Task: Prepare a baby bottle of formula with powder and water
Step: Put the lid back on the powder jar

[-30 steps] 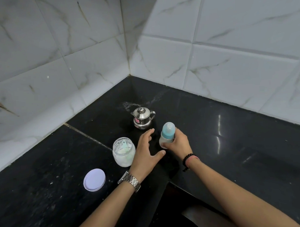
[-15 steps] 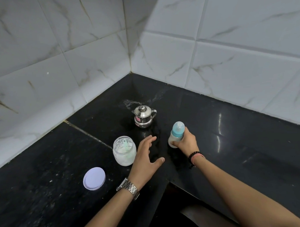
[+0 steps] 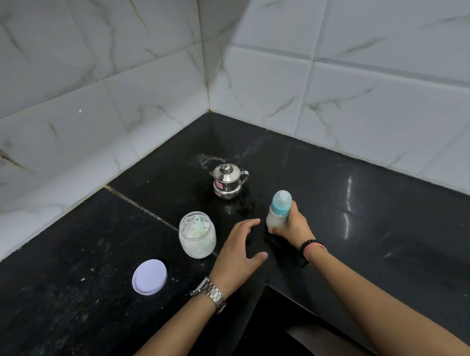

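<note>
A baby bottle (image 3: pixel 279 208) with a blue collar and clear cap stands upright on the black counter (image 3: pixel 390 225), holding whitish liquid. My right hand (image 3: pixel 293 226) is wrapped around its lower body from the right. My left hand (image 3: pixel 238 253) hovers open just left of the bottle, fingers spread, touching nothing. An open clear jar of white powder (image 3: pixel 197 237) with a pale green scoop inside stands left of my left hand. Its white lid (image 3: pixel 149 277) lies flat further left. A small lidded steel water pot (image 3: pixel 227 181) stands behind.
White marble-look tiled walls meet in a corner behind the pot. Some white powder or water is spilt on the counter behind the pot (image 3: pixel 214 158). The counter's front edge makes an inner corner below my wrists (image 3: pixel 267 286).
The bottle and my right hand have shifted to the right, away from my left hand. My left hand stays open in about the same place.
</note>
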